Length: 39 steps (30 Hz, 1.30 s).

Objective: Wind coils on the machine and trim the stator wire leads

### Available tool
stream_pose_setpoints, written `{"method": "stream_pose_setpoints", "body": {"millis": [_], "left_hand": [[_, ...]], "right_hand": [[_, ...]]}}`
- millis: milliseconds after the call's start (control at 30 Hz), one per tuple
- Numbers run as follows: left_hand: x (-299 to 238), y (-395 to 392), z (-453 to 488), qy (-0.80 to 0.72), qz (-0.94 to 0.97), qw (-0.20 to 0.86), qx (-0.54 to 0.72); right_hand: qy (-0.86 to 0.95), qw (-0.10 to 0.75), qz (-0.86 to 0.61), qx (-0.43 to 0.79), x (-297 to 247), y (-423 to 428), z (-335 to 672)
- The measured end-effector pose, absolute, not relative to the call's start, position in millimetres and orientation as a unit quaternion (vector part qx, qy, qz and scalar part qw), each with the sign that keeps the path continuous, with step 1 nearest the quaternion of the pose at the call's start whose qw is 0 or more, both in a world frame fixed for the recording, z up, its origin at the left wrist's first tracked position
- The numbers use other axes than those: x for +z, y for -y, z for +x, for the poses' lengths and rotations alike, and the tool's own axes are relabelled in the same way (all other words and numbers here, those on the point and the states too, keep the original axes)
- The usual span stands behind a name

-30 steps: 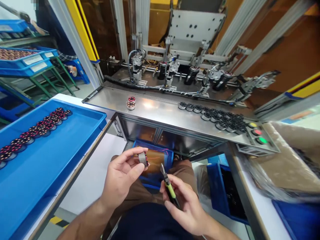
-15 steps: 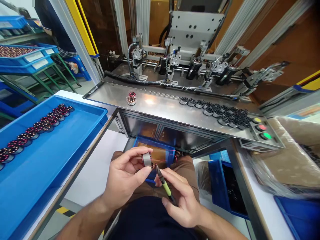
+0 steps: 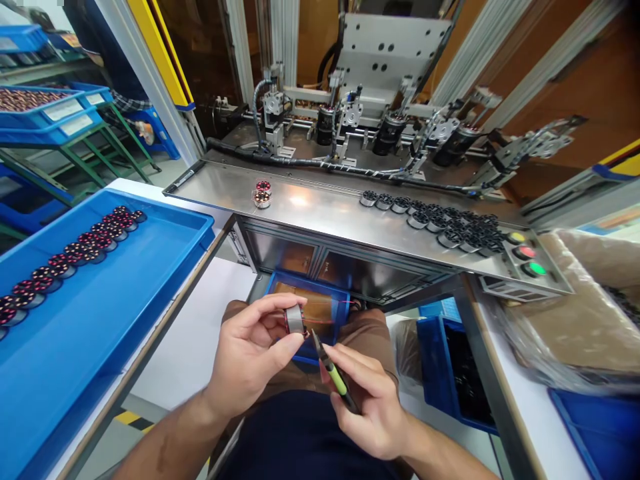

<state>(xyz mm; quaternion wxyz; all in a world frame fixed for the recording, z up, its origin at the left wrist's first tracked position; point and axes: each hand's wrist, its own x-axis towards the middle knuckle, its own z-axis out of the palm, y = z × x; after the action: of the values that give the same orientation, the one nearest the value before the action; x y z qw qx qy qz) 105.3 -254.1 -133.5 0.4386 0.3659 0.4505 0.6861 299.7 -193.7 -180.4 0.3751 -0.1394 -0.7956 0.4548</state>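
My left hand [image 3: 247,357] pinches a small wound motor stator [image 3: 295,320] between thumb and fingers, over my lap. Thin red wire ends trail from it to the right. My right hand [image 3: 367,407] grips green-handled cutters [image 3: 331,370], their black tip pointing up at the stator and nearly touching it. A blue tray [image 3: 165,267] on my left holds a row of several wound stators [image 3: 75,250]. One wound stator [image 3: 262,194] stands alone on the steel shelf [image 3: 320,220].
Several dark unwound cores [image 3: 440,223] lie on the shelf's right part, beside yellow, red and green buttons [image 3: 527,252]. A winding machine [image 3: 380,127] stands behind. A blue bin [image 3: 310,310] sits under the shelf; a bagged box [image 3: 575,313] is at right. Another person stands far left.
My right hand brought the cutters up and left from my lap until their tip reached the stator. The left hand lowered the stator slightly. The view shifted a little.
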Motion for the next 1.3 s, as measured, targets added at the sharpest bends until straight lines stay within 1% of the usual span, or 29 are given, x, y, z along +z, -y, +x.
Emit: {"method": "stream_pose_setpoints", "body": {"millis": [400, 600, 933, 1100, 1300], "left_hand": [[-136.0, 258.7, 105.3, -0.444, 0.435, 0.350, 0.701], [-131.4, 260.3, 105.6, -0.460, 0.478, 0.308, 0.681], [-137.4, 261.6, 104.4, -0.461, 0.499, 0.289, 0.674], [-137.7, 263.7, 104.0, -0.469, 0.494, 0.284, 0.675], [-137.2, 266.3, 104.2, -0.469, 0.506, 0.271, 0.671]], "right_hand": [[0.800, 0.384, -0.100, 0.450, -172.3, 190.7, 294.1], [0.799, 0.390, -0.089, 0.450, -169.1, 188.3, 289.8], [0.814, 0.397, -0.106, 0.411, -170.7, 189.0, 291.6], [0.806, 0.384, -0.130, 0.431, -170.0, 191.0, 291.2], [0.797, 0.394, -0.105, 0.445, -166.6, 189.5, 285.8]]}}
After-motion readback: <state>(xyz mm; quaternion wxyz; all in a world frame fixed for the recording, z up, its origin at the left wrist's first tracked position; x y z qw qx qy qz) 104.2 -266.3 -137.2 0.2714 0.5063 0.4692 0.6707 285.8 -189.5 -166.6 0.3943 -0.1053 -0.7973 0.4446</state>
